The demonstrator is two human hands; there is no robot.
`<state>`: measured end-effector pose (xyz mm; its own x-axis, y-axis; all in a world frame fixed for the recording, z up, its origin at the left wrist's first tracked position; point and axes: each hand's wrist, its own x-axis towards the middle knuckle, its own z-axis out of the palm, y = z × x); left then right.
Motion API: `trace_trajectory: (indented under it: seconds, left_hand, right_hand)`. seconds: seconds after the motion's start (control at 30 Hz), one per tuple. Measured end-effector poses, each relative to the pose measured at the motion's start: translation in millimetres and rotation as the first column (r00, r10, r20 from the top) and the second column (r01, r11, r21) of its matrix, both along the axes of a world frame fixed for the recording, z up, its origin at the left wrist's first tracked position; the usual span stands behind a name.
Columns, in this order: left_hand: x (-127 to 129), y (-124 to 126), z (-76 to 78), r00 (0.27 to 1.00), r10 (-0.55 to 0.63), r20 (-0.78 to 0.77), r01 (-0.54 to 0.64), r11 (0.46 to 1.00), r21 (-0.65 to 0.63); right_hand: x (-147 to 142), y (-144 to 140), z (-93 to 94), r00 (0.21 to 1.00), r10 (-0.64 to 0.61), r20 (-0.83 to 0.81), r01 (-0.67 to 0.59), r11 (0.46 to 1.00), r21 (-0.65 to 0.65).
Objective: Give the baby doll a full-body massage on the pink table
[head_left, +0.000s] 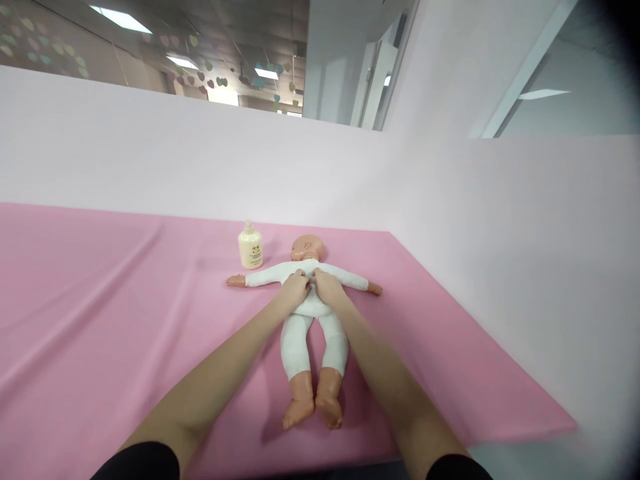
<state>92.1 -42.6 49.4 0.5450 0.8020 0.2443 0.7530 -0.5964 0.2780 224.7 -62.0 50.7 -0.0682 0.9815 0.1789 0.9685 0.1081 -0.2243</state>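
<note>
Left hand [296, 289] and right hand [328, 288], side by side on the doll [314, 307], fingers curled (gripping or just resting, I can't tell), bottle [251, 249] upright near its head!

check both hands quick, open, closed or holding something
Left hand: curled on the baby doll; cannot tell if it grips anything.
Right hand: curled on the same doll; grip cannot be told either.

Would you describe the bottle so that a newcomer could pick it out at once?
Find the pink-covered table below the pale wall. On it lies a doll in white; the bottle stands upright left of its head as pictured. Unlike the doll, it is pale yellow with dark print.
</note>
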Motion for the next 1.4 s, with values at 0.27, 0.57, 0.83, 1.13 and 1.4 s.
trace_trajectory:
  seconds: [0.27, 0.57, 0.83, 1.13, 1.4]
  left_hand:
    - [9, 11, 0.0, 0.991, 0.130, -0.015, -0.131, 0.990, -0.054]
    - [16, 28, -4.1, 0.985, 0.161, -0.064, -0.161, 0.987, -0.007]
    - [21, 30, -13.1, 0.981, 0.192, -0.040, -0.183, 0.969, 0.168]
    - [22, 38, -19.9, 0.967, 0.254, 0.021, -0.254, 0.954, 0.161]
    - [17, 44, -22.1, 0.966, 0.246, 0.080, -0.256, 0.955, 0.152]
  right_hand:
    - [0, 16, 1.5, 0.999, -0.030, 0.024, 0.031, 0.998, -0.046]
    - [-5, 28, -7.1, 0.992, -0.113, 0.057, 0.111, 0.993, 0.041]
    - [-3, 29, -14.8, 0.993, -0.101, 0.056, 0.093, 0.986, 0.138]
    - [3, 37, -22.3, 0.990, -0.126, -0.064, 0.134, 0.978, 0.158]
    - [15, 44, -31.3, 0.963, -0.040, -0.266, 0.101, 0.970, 0.219]
